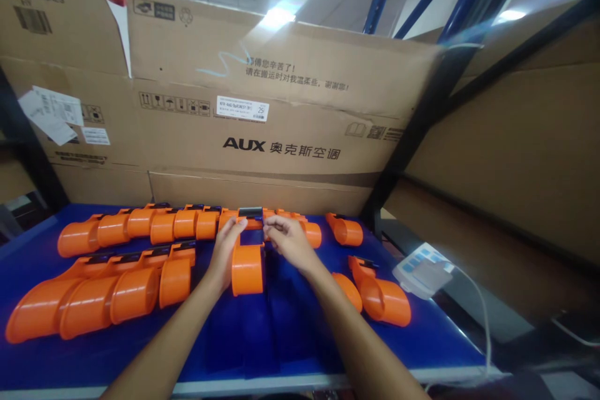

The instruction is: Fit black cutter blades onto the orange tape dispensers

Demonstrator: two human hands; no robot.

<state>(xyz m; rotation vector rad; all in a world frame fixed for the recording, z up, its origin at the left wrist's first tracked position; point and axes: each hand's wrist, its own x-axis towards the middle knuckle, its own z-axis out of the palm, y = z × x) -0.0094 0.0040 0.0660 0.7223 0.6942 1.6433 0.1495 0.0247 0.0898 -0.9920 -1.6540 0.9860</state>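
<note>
Near the middle of the blue surface, my left hand (228,249) is closed on the left side of an orange part (247,270) that has a round cup-like end at the bottom and a dark piece at its top. My right hand (287,239) is at the upper right of the same part, its thumb and fingers pinched together by the dark piece. Whatever lies between those fingertips is too small to make out. Similar orange parts (134,292) stand in two rows on the left, and others (387,301) lie on the right.
A blue-covered table (300,350) carries the parts. Behind it stands a large cardboard sheet (187,156). At the right edge are a white device (424,270) with a cable and a dark rack post (412,131).
</note>
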